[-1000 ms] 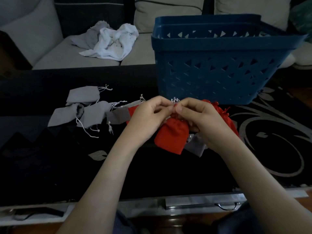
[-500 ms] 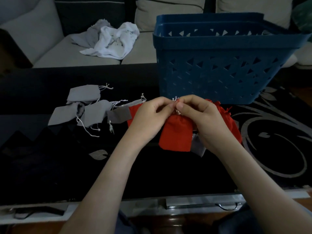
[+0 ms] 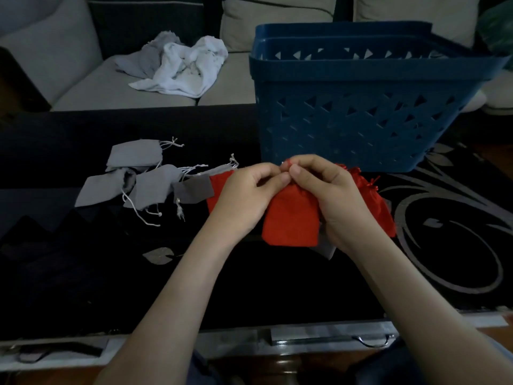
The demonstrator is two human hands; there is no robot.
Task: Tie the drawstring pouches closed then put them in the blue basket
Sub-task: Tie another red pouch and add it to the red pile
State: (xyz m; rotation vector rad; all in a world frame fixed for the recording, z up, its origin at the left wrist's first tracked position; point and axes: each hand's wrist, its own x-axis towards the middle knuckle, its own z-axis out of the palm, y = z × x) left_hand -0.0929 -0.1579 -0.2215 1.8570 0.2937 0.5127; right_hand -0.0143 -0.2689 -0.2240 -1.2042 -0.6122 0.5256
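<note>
While pinching at the gathered neck of the small red fabric drawstring pouch (image 3: 290, 220), holding it up just clear of the dark patterned surface (image 3: 249, 287). Left hand (image 3: 249, 193) and right hand (image 3: 327, 190) both closed to a fingertip grip, thumbs and forefingers nearly touching, with a stub of thin red cord (image 3: 288, 162) poking up between them. Cannot tell whether a knot is formed yet; hidden by the fingertips.

Compared with a second ago, barely any travel in the grip itself, but a clear change below it: then bunched and tilted, now hanging straight and squared out under the fingers. Probably means the cinching is over and the tying is under way, so this pouch looks close to ready.

Just beyond the grip, the tall blue perforated plastic basket (image 3: 361, 107), near enough for a short lift over the rim once the knot holds. Nothing discernible inside it from here. Left of the grip, several flat grey cloth pouches (image 3: 133, 157) with loose white strings; directly right and partly under the right hand, more red pouches (image 3: 380, 209). All lying on the surface, so plenty of the task left.
</note>
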